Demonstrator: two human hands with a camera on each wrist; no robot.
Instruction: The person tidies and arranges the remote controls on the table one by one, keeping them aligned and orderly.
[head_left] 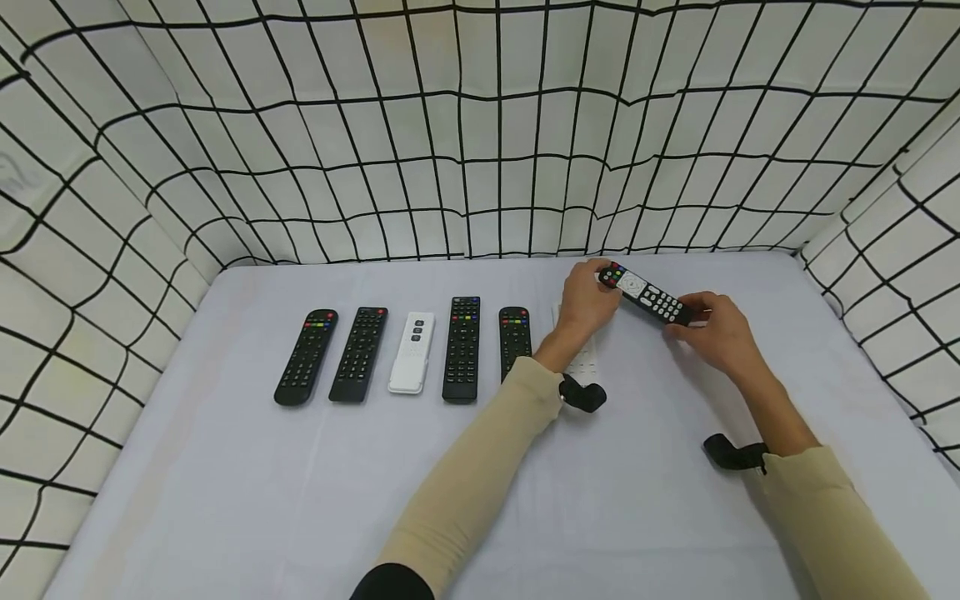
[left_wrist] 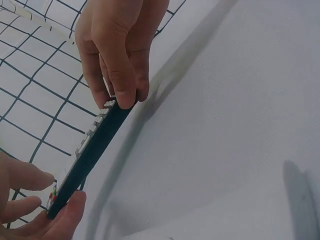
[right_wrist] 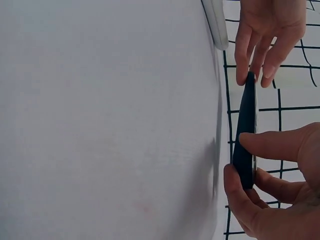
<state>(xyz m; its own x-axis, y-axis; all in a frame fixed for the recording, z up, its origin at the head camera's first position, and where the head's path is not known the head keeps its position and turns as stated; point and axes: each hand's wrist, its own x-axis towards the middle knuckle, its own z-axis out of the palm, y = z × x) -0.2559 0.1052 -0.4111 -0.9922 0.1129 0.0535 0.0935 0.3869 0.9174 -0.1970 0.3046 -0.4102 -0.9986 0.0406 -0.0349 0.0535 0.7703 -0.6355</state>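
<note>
Both hands hold a black remote control [head_left: 645, 293] with white number buttons and a few coloured ones at its far-left end. My left hand [head_left: 588, 296] pinches that coloured-button end. At the opposite end, fingers and thumb of my right hand [head_left: 716, 329] grip the remote. It slants down toward the right, its button face turned up in the head view. Both wrist views catch it edge-on, above the white cloth, with its dark back [left_wrist: 92, 155] showing. Under my left wrist lies a white remote [head_left: 583, 362], mostly hidden by the hand and sleeve.
Left of my hands a row of remotes lies on the white-covered table [head_left: 300, 500]: several black ones, such as this one [head_left: 461, 350], and a white one [head_left: 412, 352]. A black wire grid [head_left: 495, 158] over white panels encloses the back and sides.
</note>
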